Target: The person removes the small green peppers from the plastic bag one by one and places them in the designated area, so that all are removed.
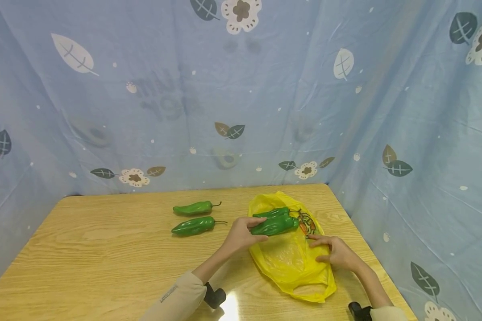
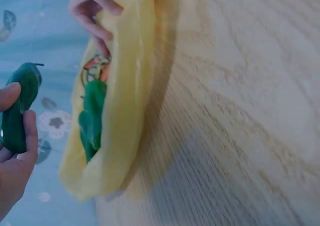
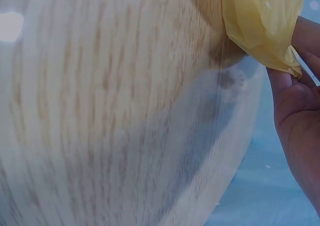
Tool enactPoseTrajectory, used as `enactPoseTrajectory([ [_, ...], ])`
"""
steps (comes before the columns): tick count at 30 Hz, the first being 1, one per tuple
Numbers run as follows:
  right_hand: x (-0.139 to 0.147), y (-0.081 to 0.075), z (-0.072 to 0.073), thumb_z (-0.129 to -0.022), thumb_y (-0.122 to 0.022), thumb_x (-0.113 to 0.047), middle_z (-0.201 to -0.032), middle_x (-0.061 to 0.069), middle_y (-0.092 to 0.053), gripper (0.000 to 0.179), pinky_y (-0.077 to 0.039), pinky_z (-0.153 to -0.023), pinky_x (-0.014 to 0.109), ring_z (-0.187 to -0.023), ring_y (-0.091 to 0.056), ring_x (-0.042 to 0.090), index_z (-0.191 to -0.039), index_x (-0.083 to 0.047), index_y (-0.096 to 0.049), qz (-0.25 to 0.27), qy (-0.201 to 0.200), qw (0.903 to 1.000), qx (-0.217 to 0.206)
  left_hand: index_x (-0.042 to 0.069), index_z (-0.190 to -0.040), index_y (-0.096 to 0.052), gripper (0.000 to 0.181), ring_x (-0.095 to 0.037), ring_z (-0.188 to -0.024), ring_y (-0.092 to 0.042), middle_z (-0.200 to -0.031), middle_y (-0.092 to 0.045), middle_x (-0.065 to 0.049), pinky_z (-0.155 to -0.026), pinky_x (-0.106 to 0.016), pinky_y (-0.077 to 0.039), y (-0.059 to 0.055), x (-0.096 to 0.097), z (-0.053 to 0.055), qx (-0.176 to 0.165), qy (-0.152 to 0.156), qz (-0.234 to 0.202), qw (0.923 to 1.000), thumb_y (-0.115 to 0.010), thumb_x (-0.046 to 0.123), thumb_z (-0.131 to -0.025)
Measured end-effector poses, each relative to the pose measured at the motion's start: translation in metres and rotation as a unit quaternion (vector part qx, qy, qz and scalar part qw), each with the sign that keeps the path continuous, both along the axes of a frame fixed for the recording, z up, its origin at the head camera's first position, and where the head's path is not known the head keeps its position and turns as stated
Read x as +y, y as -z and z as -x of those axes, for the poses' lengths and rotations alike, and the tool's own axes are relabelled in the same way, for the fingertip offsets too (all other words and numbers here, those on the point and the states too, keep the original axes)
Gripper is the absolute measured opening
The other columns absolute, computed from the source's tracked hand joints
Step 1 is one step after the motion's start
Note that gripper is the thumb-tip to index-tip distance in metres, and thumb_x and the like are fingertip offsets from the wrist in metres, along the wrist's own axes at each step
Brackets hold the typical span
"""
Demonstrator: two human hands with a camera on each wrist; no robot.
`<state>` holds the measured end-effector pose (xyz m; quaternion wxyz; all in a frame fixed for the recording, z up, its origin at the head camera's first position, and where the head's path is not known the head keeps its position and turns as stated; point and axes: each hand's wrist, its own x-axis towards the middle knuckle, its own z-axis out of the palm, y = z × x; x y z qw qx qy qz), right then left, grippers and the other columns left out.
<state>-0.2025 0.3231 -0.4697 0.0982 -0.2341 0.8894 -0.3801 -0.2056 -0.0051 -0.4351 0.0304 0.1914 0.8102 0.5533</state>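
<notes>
My left hand (image 1: 241,234) grips a long green pepper (image 1: 275,226) by its lower end, between thumb and fingers. The pepper is over the mouth of a yellow plastic bag (image 1: 295,263) that lies on the table. More green pepper (image 1: 279,212) shows inside the bag, along with orange-red pieces (image 2: 104,72) and dark curled stems. At the bag's right edge my right hand (image 1: 337,254) holds the thin plastic between thumb and fingers; the right wrist view shows the bag (image 3: 265,26) between them. Two green peppers lie left of the bag, the farther one (image 1: 194,208) behind the nearer one (image 1: 194,226).
The wooden table (image 1: 104,258) extends left of the peppers. A blue patterned curtain (image 1: 176,98) hangs behind it and along the right side, near the bag.
</notes>
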Motion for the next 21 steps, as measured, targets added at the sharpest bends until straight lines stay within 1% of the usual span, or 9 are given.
enactPoseTrajectory([
  [2,-0.001,0.0,0.0,-0.079,-0.077,-0.008,-0.136,0.024,-0.051,0.034,-0.034,-0.093,0.009,-0.129,-0.036,0.051,-0.111,-0.002,-0.07,0.0,0.0,1.0,0.0,0.006,-0.123,-0.066,0.047,-0.029,-0.113,-0.06,-0.125,-0.063,-0.013,-0.078,-0.032,-0.051,-0.003,-0.003,-0.003,0.002,0.001,-0.004,1.0,-0.08,0.013,-0.079],
  [5,-0.001,-0.001,0.0,-0.079,-0.078,-0.008,-0.135,0.023,-0.052,0.034,-0.034,-0.093,0.01,-0.128,-0.036,0.051,-0.111,-0.003,-0.07,-0.005,0.001,1.0,0.003,0.003,-0.121,-0.066,0.046,-0.025,-0.108,-0.061,-0.122,-0.064,-0.014,-0.075,-0.025,-0.048,-0.005,-0.008,-0.008,0.002,0.009,-0.016,0.9998,-0.08,0.01,-0.078],
  [7,-0.002,-0.001,0.0,-0.078,-0.078,-0.009,-0.135,0.023,-0.052,0.034,-0.035,-0.093,0.01,-0.128,-0.037,0.051,-0.111,-0.003,-0.07,-0.009,0.001,0.9999,0.006,0.002,-0.121,-0.066,0.046,-0.024,-0.105,-0.061,-0.121,-0.065,-0.014,-0.077,-0.022,-0.05,-0.006,-0.01,-0.012,0.003,0.014,-0.019,0.9997,-0.08,0.009,-0.078],
  [8,-0.002,-0.001,-0.001,-0.078,-0.078,-0.009,-0.135,0.023,-0.052,0.034,-0.035,-0.093,0.01,-0.128,-0.038,0.05,-0.111,-0.003,-0.07,-0.01,0.0,0.9999,0.008,0.001,-0.12,-0.066,0.046,-0.023,-0.104,-0.062,-0.12,-0.065,-0.015,-0.079,-0.023,-0.051,-0.007,-0.011,-0.014,0.003,0.018,-0.023,0.9996,-0.08,0.008,-0.078],
  [10,-0.002,-0.001,-0.001,-0.078,-0.078,-0.009,-0.135,0.023,-0.053,0.034,-0.034,-0.094,0.01,-0.127,-0.038,0.05,-0.111,-0.003,-0.07,-0.011,-0.001,0.9999,0.011,0.001,-0.12,-0.066,0.045,-0.024,-0.106,-0.062,-0.12,-0.065,-0.014,-0.083,-0.028,-0.053,-0.009,-0.013,-0.019,0.003,0.023,-0.022,0.9995,-0.079,0.009,-0.078],
  [14,-0.002,-0.001,-0.001,-0.077,-0.078,-0.008,-0.134,0.023,-0.053,0.034,-0.033,-0.094,0.01,-0.127,-0.039,0.05,-0.11,-0.002,-0.07,-0.011,-0.002,0.9998,0.018,0.005,-0.122,-0.066,0.046,-0.027,-0.115,-0.058,-0.123,-0.064,-0.011,-0.092,-0.039,-0.051,-0.013,-0.017,-0.028,0.001,0.033,-0.006,0.9994,-0.079,0.013,-0.079],
  [17,-0.002,-0.001,-0.001,-0.077,-0.078,-0.007,-0.134,0.023,-0.053,0.034,-0.033,-0.094,0.009,-0.126,-0.039,0.05,-0.11,-0.001,-0.07,-0.012,-0.001,0.9997,0.021,0.007,-0.123,-0.065,0.046,-0.028,-0.117,-0.057,-0.125,-0.063,-0.01,-0.093,-0.04,-0.05,-0.016,-0.019,-0.035,0.003,0.043,0.015,0.999,-0.079,0.014,-0.08],
  [21,-0.002,-0.001,-0.001,-0.077,-0.078,-0.007,-0.134,0.023,-0.053,0.034,-0.034,-0.094,0.009,-0.126,-0.039,0.05,-0.11,0.0,-0.07,-0.012,-0.002,0.9997,0.02,0.007,-0.125,-0.064,0.045,-0.027,-0.118,-0.056,-0.126,-0.063,-0.01,-0.095,-0.037,-0.049,-0.019,-0.022,-0.042,0.01,0.053,0.032,0.998,-0.077,0.012,-0.082],
])
